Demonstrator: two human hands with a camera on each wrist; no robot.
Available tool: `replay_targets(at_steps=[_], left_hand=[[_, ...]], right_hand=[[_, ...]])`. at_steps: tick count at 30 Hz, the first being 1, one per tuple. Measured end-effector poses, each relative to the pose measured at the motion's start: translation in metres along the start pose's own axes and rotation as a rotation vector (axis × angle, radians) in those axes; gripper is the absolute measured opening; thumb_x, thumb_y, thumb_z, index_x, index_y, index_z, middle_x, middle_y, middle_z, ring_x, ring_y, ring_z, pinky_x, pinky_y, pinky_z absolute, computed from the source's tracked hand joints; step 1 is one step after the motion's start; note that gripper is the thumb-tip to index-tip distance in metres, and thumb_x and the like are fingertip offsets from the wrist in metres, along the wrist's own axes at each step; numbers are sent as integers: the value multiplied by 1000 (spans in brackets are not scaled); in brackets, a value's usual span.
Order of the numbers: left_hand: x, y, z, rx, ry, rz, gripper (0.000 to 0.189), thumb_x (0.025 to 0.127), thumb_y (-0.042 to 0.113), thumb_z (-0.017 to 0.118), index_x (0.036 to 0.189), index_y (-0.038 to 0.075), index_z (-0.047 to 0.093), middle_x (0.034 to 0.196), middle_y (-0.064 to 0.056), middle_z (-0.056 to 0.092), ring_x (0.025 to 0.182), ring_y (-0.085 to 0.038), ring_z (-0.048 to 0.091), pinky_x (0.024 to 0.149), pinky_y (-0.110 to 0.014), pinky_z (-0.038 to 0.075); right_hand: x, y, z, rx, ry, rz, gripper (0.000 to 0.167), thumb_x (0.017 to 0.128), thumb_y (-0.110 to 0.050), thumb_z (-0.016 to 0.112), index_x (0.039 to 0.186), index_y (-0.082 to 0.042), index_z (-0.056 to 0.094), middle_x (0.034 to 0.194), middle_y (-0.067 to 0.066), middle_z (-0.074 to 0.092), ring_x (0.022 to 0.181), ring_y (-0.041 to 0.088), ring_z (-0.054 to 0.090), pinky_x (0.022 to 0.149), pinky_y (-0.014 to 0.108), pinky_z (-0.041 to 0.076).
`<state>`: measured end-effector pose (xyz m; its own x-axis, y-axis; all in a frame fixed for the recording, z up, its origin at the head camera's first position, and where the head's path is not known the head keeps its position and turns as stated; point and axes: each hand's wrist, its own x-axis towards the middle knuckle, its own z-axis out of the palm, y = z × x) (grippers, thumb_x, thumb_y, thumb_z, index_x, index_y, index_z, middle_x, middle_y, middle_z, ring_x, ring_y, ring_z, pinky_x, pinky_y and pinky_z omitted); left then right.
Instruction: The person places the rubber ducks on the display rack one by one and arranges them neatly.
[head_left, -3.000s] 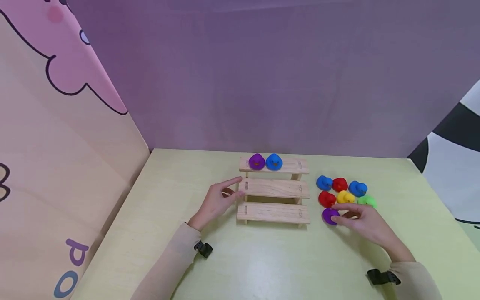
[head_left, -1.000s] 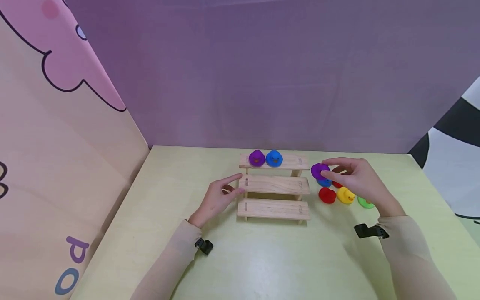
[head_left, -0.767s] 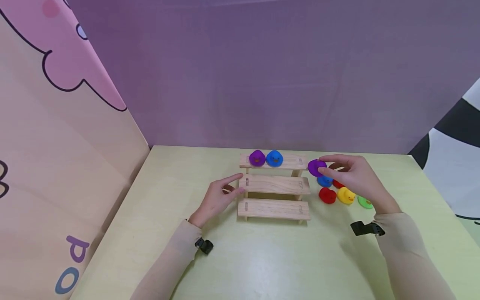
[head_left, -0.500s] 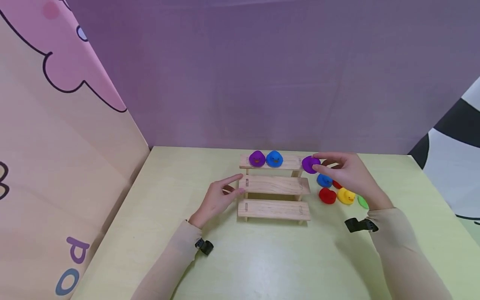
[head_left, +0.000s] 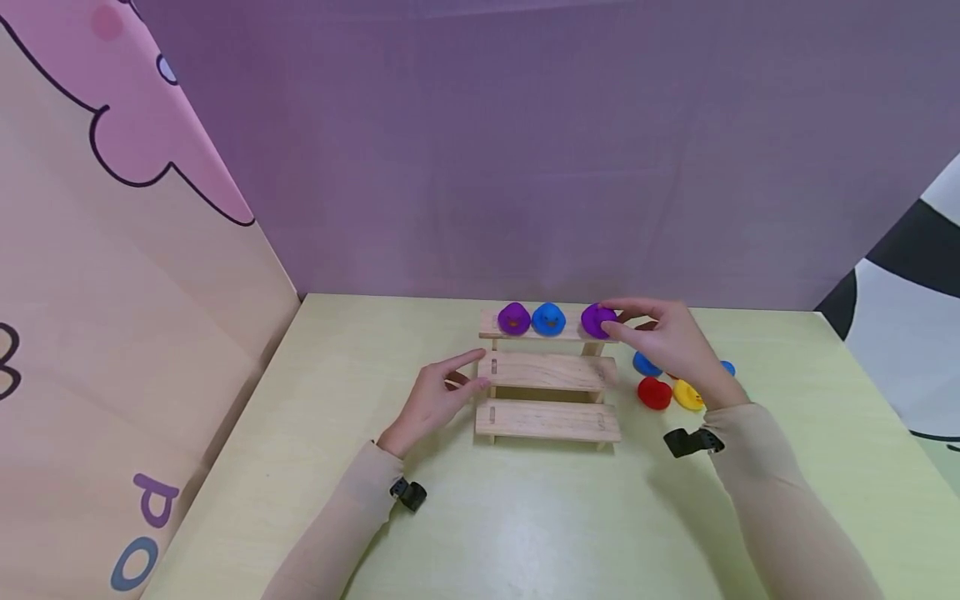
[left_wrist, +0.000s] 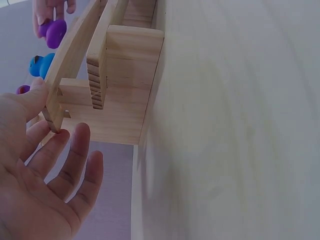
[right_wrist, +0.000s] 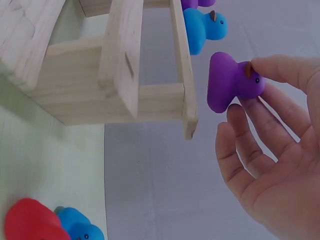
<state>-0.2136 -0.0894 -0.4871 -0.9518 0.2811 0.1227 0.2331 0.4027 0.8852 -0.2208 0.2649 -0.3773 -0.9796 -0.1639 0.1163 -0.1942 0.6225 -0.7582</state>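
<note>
A small three-step wooden stand (head_left: 551, 370) is on the table, its left end held between the thumb and fingers of my left hand (head_left: 437, 402) at the middle step. My right hand (head_left: 671, 340) pinches a purple rubber duck (right_wrist: 229, 82) by its head. The right wrist view shows a gap between this duck and the top step's right end. On the top step sit another purple rubber duck (head_left: 513, 319), at the left, and a blue rubber duck (head_left: 548, 319) beside it.
Right of the stand are a red duck (head_left: 654, 393), a yellow duck (head_left: 687, 395) and a blue duck (head_left: 646, 364). Another blue duck (head_left: 727, 367) shows partly behind my right hand and forearm. A purple backdrop (head_left: 480, 150) rises behind the table.
My right hand has picked the purple duck off the table and carried it up and left, over the top step's right end. The left hand stays at the stand.
</note>
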Motion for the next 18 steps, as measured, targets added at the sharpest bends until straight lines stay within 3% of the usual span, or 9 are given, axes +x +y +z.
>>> replay_targets(at_steps=[11, 18], left_hand=[[0, -1, -1, -6, 6, 0, 52, 100, 31, 78, 149, 24, 65, 127, -11, 75, 96, -21, 70, 73, -32, 57], [0, -1, -1, -6, 11, -8, 50, 100, 33, 78, 148, 29, 66, 128, -11, 75, 97, -20, 70, 73, -31, 57]], right_hand=[[9, -8, 7, 1, -43, 17, 43, 102, -36, 73, 139, -13, 72, 127, 16, 74, 103, 33, 73, 81, 21, 58], [14, -8, 13, -10, -46, -4, 42, 103, -33, 73, 138, -11, 72, 127, 15, 75, 113, 33, 68, 82, 17, 56]])
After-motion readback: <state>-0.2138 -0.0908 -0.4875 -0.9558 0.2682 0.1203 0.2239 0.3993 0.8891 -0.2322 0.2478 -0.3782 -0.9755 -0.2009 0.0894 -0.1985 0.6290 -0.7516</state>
